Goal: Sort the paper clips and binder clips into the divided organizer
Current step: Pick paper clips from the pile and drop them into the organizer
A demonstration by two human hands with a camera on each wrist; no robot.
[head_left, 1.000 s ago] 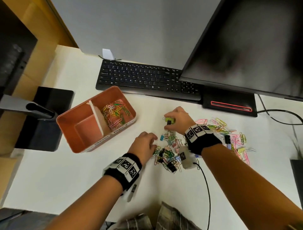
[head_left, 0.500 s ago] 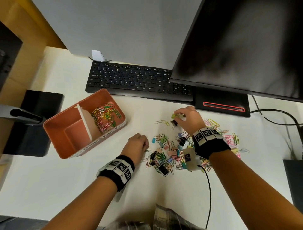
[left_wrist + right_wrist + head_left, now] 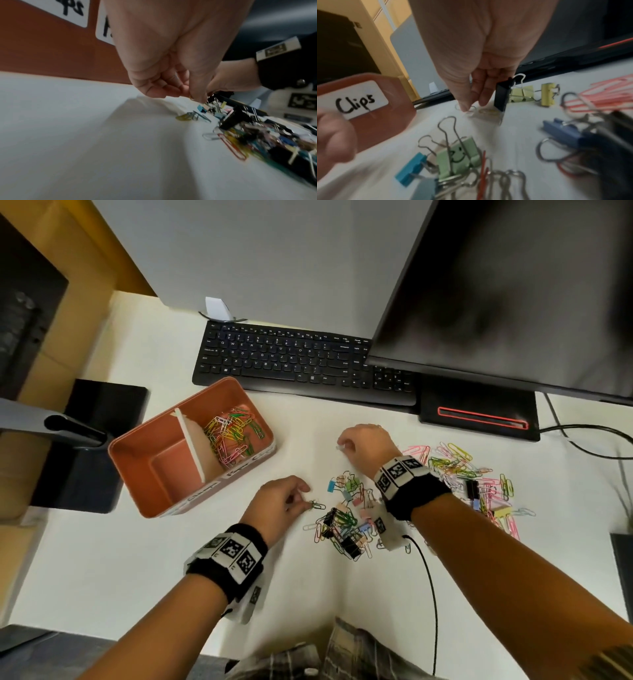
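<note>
The orange divided organizer (image 3: 171,467) stands at the left; its right compartment holds coloured paper clips (image 3: 233,436) and its left one is bare. A mixed pile of binder clips and paper clips (image 3: 346,518) lies between my hands, and more paper clips (image 3: 455,463) spread out to the right. At the pile's left edge, my left hand (image 3: 306,501) pinches a paper clip (image 3: 190,97). Beyond the pile, my right hand (image 3: 342,446) pinches a pale paper clip (image 3: 467,108) on the desk. Beside its fingers stand a black binder clip (image 3: 501,94) and yellow binder clips (image 3: 522,94).
A black keyboard (image 3: 291,361) lies behind the organizer, and a monitor (image 3: 513,285) with its base (image 3: 479,412) overhangs the back right. A black stand (image 3: 96,440) sits left of the organizer. The wrist camera's cable (image 3: 428,577) runs toward me.
My right hand has moved from the pile toward the keyboard. The yellow-green binder clip it held is out of its fingers, which now pinch a pale paper clip. My left hand has taken a paper clip.
</note>
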